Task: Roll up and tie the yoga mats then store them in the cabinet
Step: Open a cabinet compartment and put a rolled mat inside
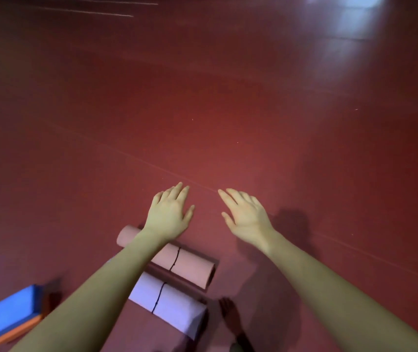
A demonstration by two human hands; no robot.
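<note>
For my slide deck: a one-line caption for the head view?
Both open hands, left and right, reach over the red floor beyond two tied rolled mats, pink and lilac.

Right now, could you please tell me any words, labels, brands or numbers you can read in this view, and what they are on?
None: no readable text anywhere.
Pink mat: plain, only a black tie.
Lilac mat: plain, only a black tie.
Blue block and orange block: no print visible.
</note>
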